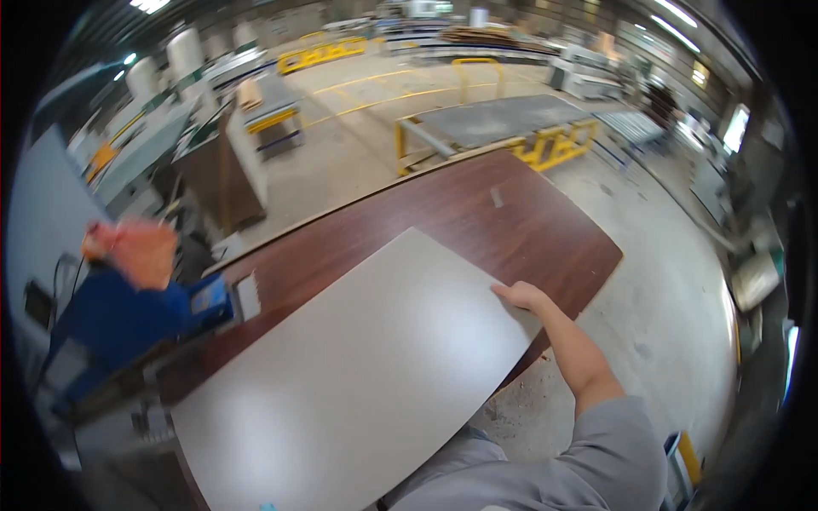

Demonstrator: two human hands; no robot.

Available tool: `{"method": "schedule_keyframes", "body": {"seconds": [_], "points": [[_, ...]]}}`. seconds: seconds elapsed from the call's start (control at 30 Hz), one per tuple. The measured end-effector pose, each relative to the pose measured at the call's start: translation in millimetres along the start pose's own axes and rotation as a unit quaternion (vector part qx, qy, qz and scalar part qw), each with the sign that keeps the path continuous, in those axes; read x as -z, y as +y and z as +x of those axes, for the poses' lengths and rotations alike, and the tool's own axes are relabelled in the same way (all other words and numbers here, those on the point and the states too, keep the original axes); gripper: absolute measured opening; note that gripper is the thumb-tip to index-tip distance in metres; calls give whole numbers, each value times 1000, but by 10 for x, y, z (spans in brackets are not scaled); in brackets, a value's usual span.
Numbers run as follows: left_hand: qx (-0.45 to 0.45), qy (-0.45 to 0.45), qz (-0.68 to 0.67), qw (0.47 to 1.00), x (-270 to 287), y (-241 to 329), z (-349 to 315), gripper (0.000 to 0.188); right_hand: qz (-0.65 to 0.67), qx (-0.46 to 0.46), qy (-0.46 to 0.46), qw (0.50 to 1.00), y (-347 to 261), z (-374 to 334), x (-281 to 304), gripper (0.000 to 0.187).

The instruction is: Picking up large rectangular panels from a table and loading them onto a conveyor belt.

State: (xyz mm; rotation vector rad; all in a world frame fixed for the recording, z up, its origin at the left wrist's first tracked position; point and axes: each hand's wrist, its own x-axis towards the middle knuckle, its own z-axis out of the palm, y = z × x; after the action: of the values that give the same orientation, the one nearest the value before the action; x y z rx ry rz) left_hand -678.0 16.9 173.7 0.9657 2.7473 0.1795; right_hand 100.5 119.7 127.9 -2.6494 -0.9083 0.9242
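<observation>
My right hand (pixel 521 295) grips the right edge of a large pale grey panel (pixel 341 358). The thumb lies on its top face, and the other fingers are hidden beneath the edge. The panel lies slantwise over a reddish-brown wood-grain board (pixel 545 221), covering much of it. Whether the two touch all along cannot be told. My left hand is out of sight. At the panel's bottom edge shows a small light-blue bit (pixel 268 508), too little of it to name.
At the left stand a blurred blue shape (pixel 119 315) and an orange one (pixel 141 251). Beyond the board is a grey-topped table on a yellow frame (pixel 494 119), with a roller conveyor (pixel 630 128) to its right. A brown upright panel (pixel 217 175) stands far left.
</observation>
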Motion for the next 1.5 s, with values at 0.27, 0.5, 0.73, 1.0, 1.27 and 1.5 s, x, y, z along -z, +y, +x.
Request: {"method": "schedule_keyframes", "body": {"seconds": [0.27,0.5,0.73,1.0,1.27,1.5], "points": [[76,144,25,986,498,-734,-1374,63,-7,237,84,968,506,392,89,67],[276,214,-27,937,739,-1631,-3872,61,52,321,-55,944,263,397,189,62],[486,281,-104,821,171,-2740,-6583,63,-71,546,-97,829,-717,-449,-248,67],[694,317,-154,628,-573,-2976,-9307,64,-132,745,-222,615,-1208,-2813,-1238,68],[850,282,-150,419,-1642,-2978,-11361,69,-201,874,-248,368,-176,-6108,-2494,63],[900,252,-151,323,-2373,-3234,-12362,71,-268,895,-240,263,1408,-8561,-3533,73]]}}
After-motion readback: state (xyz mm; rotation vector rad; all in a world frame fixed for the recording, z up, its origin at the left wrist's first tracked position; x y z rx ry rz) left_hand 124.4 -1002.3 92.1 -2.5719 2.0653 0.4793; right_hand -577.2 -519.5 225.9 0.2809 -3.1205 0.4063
